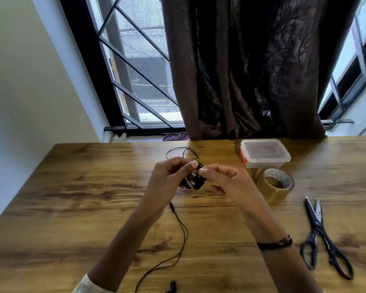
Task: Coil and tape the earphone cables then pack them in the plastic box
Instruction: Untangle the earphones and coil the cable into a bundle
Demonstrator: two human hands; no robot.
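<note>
Fingers: left thumb and fingertips point(193, 164) curled round a small black coil of earphone cable point(193, 180), held above the table point(72, 187) near its middle. Right fingertips point(202, 171) pinching at the coil's upper edge; whether on a cable end or a bit of tape, cannot tell. A pale glint across the coil, possibly tape; not confirmed.

Handling, as judged: cable thin, light, limp, springy enough to uncoil if released. Best taken across the bundle, thumb against fingers, so all loops stay trapped; not by a single strand. Earbuds and plug likely fragile at their joints; no pulling there.

Loose cable point(182, 235) trailing from the coil toward the near table edge, not yet wound. A further loop of black cable point(182, 152) lying on the table beyond the hands.

Left hand point(167, 176): palm turned inward, wrist raised off the table, forearm running down-left. Right hand point(224, 178): knuckles up, remaining fingers loosely bent, wristband on the forearm.

Plastic box point(264, 153) lidded, far right. Tape roll point(275, 185) just before it. Scissors point(323, 235) nearer, right, slightly parted.
</note>
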